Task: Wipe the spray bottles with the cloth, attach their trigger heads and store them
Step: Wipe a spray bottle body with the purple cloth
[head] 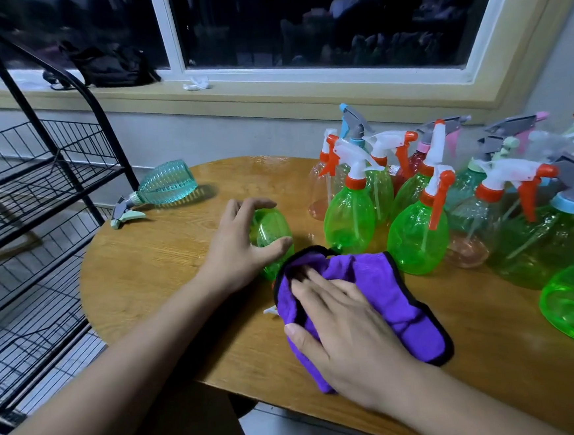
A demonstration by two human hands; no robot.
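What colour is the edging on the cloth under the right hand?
Black, bordering the purple cloth; it shows best in the head view.

The round wooden table carries many things. A teal bottle lies on its side near the far left edge, with its trigger head on. A green bottle lies on its side near the middle, and a crumpled purple cloth touches it. On the right, many spray bottles stand close together.

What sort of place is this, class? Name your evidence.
Likely a room in a home: a round wooden table below a white-framed window, a black wire rack beside it.
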